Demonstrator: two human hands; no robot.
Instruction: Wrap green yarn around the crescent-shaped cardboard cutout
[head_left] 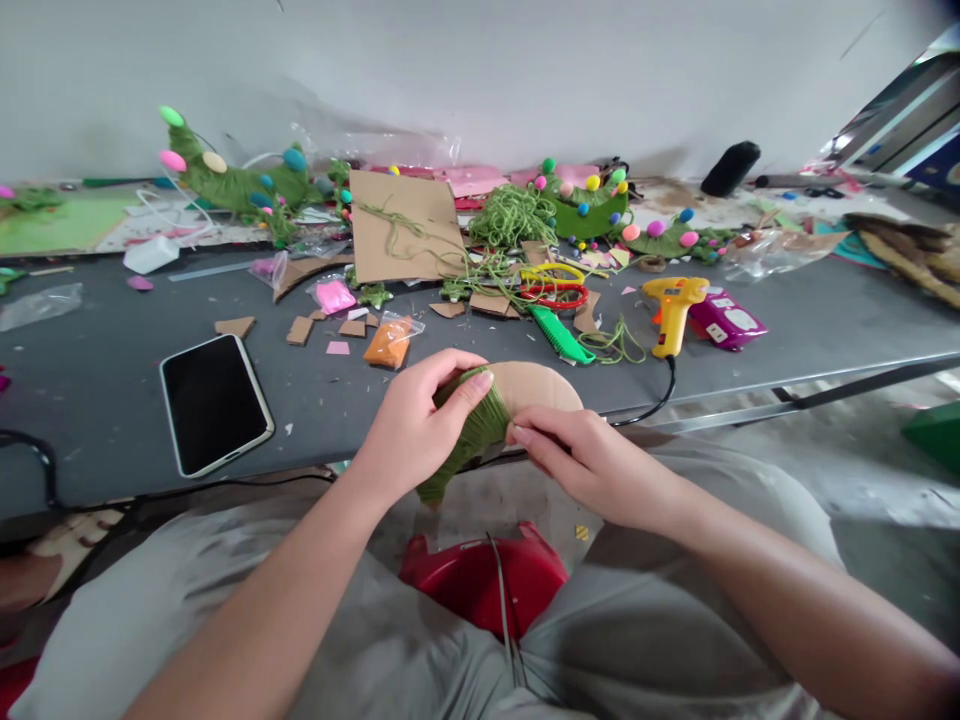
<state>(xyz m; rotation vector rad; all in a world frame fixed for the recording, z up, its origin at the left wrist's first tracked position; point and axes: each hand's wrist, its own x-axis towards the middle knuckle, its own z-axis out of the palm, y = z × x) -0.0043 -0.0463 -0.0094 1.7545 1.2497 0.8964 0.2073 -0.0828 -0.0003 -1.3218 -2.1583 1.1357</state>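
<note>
A curved cardboard piece (536, 385) is partly wrapped in green yarn (480, 425) and sits over my lap at the table's front edge. My left hand (424, 420) grips its wrapped part, thumb on top and fingers behind. Beside the edge of the wrapping, my right hand (585, 455) has its thumb and forefinger pinched together; what lies between these fingertips is too small to make out. Bare cardboard shows to the right of the yarn and ends behind my right hand.
On the grey table (300, 400) are a phone (216, 403), a yellow glue gun (675, 305) with a cord, scissors (555, 290), a green cutter (561, 335), an orange packet (391, 342) and tangled yarn (510, 215). Below is a red stool (487, 585).
</note>
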